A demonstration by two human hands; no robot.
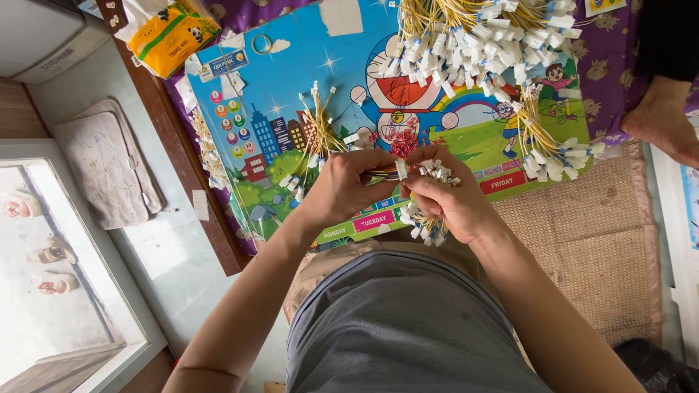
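left hand (pixel 342 191) pinching yellow wires (pixel 380 173) | right hand (pixel 453 200) gripping white connectors (pixel 437 172) | keep plug square, wires untangled

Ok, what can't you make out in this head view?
- Left hand grip: fingertips curl under, contact hidden.
- Right hand: palm covers most of its connector bundle.
- Red bits: too small to identify.
- Wire pile: cut off by top edge.
- Foot: cut off at right edge.

A yellow and green plastic packet (pixel 169 33) lies at the top left, beside the cartoon mat. Just below it sits a small blue rectangular label (pixel 225 64). Another small label (pixel 604 6) peeks in at the top right edge.
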